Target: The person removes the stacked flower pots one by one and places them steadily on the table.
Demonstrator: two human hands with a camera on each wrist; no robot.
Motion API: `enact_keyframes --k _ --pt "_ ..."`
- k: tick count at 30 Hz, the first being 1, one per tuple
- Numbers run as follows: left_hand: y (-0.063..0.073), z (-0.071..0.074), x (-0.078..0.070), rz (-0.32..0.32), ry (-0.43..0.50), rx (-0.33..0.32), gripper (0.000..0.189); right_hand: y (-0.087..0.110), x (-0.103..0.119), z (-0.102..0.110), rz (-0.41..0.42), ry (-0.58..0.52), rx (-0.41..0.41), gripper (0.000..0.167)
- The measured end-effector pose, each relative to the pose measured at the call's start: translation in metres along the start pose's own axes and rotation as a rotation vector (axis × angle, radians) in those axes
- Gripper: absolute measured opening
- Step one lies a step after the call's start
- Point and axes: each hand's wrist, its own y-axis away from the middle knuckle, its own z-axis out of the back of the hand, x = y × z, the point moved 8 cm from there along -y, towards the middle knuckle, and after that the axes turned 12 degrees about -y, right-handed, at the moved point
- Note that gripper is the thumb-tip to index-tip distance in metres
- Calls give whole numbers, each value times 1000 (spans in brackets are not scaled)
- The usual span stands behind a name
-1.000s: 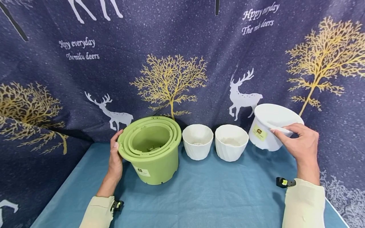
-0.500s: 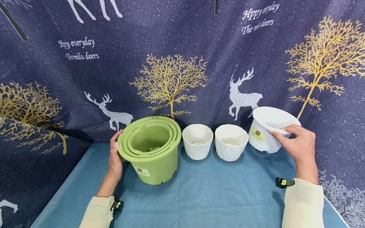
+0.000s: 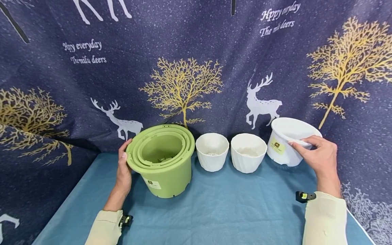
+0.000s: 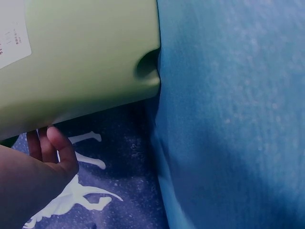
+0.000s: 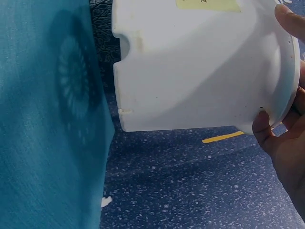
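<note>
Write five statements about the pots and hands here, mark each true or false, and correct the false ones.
1. The right hand grips the large white pot by its rim. True.
2. The left hand touches the green pot. True.
3. The large white pot rests on the table. False: the right wrist view shows its base held above the table.
4. The two small pots are white. True.
5. Both small pots stand inside the green pot. False: they stand side by side between the green pot and the large white pot.
</note>
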Motion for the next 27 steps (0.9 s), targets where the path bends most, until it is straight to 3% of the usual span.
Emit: enact_keyframes --k 17,27 --pt "0 0 2 13 -6 -7 57 4 -19 -5 -91 104 46 30" --pt "0 1 2 1 0 -3 57 6 -22 -10 -69 132 68 31"
